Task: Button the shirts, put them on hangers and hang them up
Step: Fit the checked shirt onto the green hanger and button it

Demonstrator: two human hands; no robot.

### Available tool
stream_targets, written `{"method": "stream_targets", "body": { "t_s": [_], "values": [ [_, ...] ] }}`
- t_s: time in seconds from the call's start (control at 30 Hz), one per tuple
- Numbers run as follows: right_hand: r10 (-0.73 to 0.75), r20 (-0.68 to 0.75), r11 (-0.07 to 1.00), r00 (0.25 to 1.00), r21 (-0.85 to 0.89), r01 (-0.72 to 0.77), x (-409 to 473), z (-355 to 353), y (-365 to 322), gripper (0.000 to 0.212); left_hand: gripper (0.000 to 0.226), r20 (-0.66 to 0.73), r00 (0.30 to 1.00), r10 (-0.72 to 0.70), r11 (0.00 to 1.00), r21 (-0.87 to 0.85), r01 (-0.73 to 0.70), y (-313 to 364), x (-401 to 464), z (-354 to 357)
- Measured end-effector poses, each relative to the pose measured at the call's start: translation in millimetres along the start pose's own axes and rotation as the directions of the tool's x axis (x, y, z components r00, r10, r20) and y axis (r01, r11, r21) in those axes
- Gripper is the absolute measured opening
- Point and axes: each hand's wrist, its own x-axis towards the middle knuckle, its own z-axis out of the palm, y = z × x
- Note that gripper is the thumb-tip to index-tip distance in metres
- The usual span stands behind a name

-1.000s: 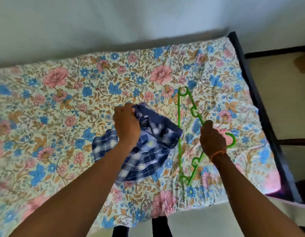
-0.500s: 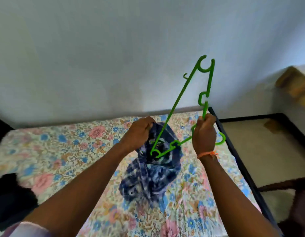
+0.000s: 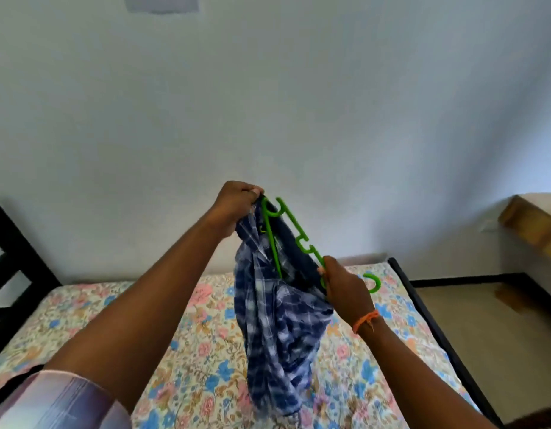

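Plain pale wall (image 3: 268,103) fills the upper field; below it lies a bed (image 3: 82,329) with a floral sheet and a dark frame, floor showing to the right.

Change noted: 1 second ago the shirt lay crumpled on the sheet and the hanger lay flat beside it. Both are now lifted clear of the bed and held in front of the wall. The view has also tilted upward.

Hands: the left hand (image 3: 235,209) is closed in a pinch on the top edge of the blue checked shirt (image 3: 280,323), which hangs below it in a loose bunch, its lower end near the sheet. The right hand (image 3: 345,287) is curled round the green hanger (image 3: 302,239) close to its hook, which sticks out beyond the fist. The hanger slants up to the left, its far end touching the fabric just beside the left hand's fingers; 1 arm appears to run down inside the cloth.

Judgement: the step in hand is threading the hanger into the shirt. Whether the buttons are fastened cannot be told; the garment is too bunched. Hanging up is not yet done, and no rail is in view.

Containers: none seen.
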Motion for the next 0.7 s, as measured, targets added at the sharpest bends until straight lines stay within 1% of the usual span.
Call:
{"method": "stream_targets", "body": {
  "t_s": [0.07, 0.13, 0.17, 0.23, 0.27, 0.33, 0.37, 0.4, 0.43, 0.5, 0.6, 0.67, 0.7],
  "values": [
    [-0.053, 0.015, 0.998, 0.998, 0.023, 0.053, 0, -1, -8, 0.018, 0.012, 0.031, 0.998, 0.049, 0.997, 0.060, -0.051, 8, 2, -12],
    [-0.088, 0.025, 0.996, 0.996, 0.024, 0.087, 1, -1, -12, 0.021, 0.008, 0.052, 0.994, 0.098, 0.989, 0.108, -0.103, 15, 1, -20],
    [-0.118, 0.034, 0.993, 0.992, 0.009, 0.118, 1, -1, -14, 0.022, 0.004, 0.085, 0.989, 0.120, 0.985, 0.112, -0.129, 19, 0, -22],
    [-0.202, 0.093, 0.975, 0.975, -0.073, 0.209, -2, 3, -18, 0.027, 0.014, 0.201, 0.960, 0.193, 0.958, 0.173, -0.229, 26, -2, -27],
    [-0.235, 0.126, 0.957, 0.964, -0.143, 0.252, -4, 7, -20, 0.033, 0.017, 0.274, 0.933, 0.231, 0.922, 0.245, -0.301, 31, -4, -26],
    [-0.211, 0.186, 0.938, 0.959, -0.238, 0.253, -5, 12, -29, 0.039, 0.017, 0.391, 0.865, 0.314, 0.784, 0.406, -0.469, 35, -12, -16],
    [-0.174, 0.204, 0.939, 0.963, -0.260, 0.224, -2, 12, -35, 0.039, 0.016, 0.435, 0.829, 0.350, 0.712, 0.451, -0.537, 35, -17, -8],
    [-0.151, 0.197, 0.941, 0.969, -0.271, 0.202, 3, 11, -40, 0.037, 0.015, 0.472, 0.797, 0.375, 0.665, 0.462, -0.587, 32, -23, 1],
    [-0.132, 0.189, 0.939, 0.973, -0.289, 0.184, 9, 9, -46, 0.034, 0.015, 0.497, 0.775, 0.390, 0.641, 0.458, -0.616, 27, -29, 10],
    [-0.163, 0.203, 0.927, 0.966, -0.303, 0.220, 25, 2, -59, 0.030, 0.015, 0.513, 0.758, 0.402, 0.630, 0.446, -0.636, 14, -38, 24],
    [-0.257, 0.236, 0.923, 0.937, -0.227, 0.310, 40, -13, -72, 0.022, 0.015, 0.513, 0.734, 0.444, 0.669, 0.355, -0.653, 1, -54, 36],
    [-0.330, 0.187, 0.888, 0.925, -0.271, 0.371, 39, -22, -67, 0.021, 0.015, 0.508, 0.730, 0.458, 0.714, 0.280, -0.642, -5, -61, 31],
    [-0.354, 0.151, 0.870, 0.923, -0.308, 0.385, 36, -26, -63, 0.021, 0.016, 0.499, 0.748, 0.438, 0.750, 0.255, -0.610, -10, -63, 25]
  ]
}}
